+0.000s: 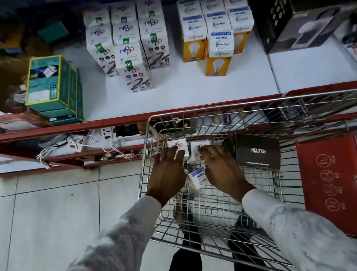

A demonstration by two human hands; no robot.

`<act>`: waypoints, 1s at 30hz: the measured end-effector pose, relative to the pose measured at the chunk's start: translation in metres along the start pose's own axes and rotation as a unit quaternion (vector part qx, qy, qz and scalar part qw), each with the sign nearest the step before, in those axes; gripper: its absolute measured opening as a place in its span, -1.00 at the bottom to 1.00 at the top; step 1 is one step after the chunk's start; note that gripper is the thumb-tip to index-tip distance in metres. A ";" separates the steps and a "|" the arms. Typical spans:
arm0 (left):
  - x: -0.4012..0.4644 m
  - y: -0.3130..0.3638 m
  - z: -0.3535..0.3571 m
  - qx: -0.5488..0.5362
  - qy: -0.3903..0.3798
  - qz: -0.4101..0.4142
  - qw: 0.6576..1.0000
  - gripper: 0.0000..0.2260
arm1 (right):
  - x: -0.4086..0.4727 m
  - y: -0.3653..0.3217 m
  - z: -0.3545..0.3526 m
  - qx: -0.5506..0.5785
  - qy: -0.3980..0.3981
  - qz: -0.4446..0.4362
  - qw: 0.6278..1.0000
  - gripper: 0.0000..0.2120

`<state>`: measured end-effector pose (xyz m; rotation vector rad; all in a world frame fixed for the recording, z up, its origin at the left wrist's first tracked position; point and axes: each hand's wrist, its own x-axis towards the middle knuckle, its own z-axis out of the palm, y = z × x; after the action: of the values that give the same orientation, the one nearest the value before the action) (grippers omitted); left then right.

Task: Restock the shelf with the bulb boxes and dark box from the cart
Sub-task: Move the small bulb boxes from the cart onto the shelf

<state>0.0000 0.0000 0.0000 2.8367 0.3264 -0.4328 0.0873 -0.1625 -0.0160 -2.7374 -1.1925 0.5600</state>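
both our hands are down inside the wire cart (pixel 258 104), which sits against the red shelf edge (pixel 105 122). our left hand (pixel 168 172) lies fingers spread over a white bulb box (pixel 179 145), touching its top; we cannot tell if it is really gripping. our right hand (pixel 221 170) curls over a second white bulb box (pixel 203 144), fingers bent on it, grip not clear either. a third bulb box with a blue band (pixel 198 178) lies between the two wrists on the cart floor. the dark box marked neuton (pixel 257 151) leans in the cart just right of our right hand. on the white shelf (pixel 179 90) above stand rows of white bulb boxes (pixel 129 45) and yellow-bottomed bulb boxes (pixel 217 33), with a green carton (pixel 53 82) at the left.
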 end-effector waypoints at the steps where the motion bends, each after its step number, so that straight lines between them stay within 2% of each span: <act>1: 0.008 -0.001 0.000 0.000 0.000 -0.002 1.000 -0.45 | 0.007 0.001 0.000 0.005 -0.012 0.010 1.000 -0.34; 4: 0.029 -0.003 0.000 0.011 0.000 -0.021 1.000 -0.40 | 0.026 0.005 0.000 0.012 -0.035 0.042 0.998 -0.29; 11: 0.058 -0.012 0.018 0.035 -0.061 -0.021 0.997 -0.30 | 0.058 0.004 0.015 -0.005 -0.090 0.056 0.994 -0.17; 17: 0.060 -0.010 0.011 0.047 -0.027 -0.015 0.998 -0.34 | 0.061 0.006 0.007 0.012 -0.076 0.058 0.995 -0.27; 20: 0.047 -0.004 -0.019 0.036 -0.022 -0.022 0.999 -0.32 | 0.048 0.004 -0.024 0.035 -0.061 0.060 0.996 -0.29; 26: -0.006 0.000 -0.111 -0.037 0.060 0.003 0.998 -0.34 | 0.009 -0.014 -0.126 0.089 -0.020 0.061 0.994 -0.22; 30: -0.035 -0.012 -0.173 -0.033 0.126 -0.004 0.991 -0.29 | -0.006 -0.027 -0.198 0.107 0.006 0.066 0.992 -0.23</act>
<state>0.0094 0.0533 0.1687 2.8279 0.3916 -0.0608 0.1380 -0.1382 0.1756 -2.6435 -0.8950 0.6444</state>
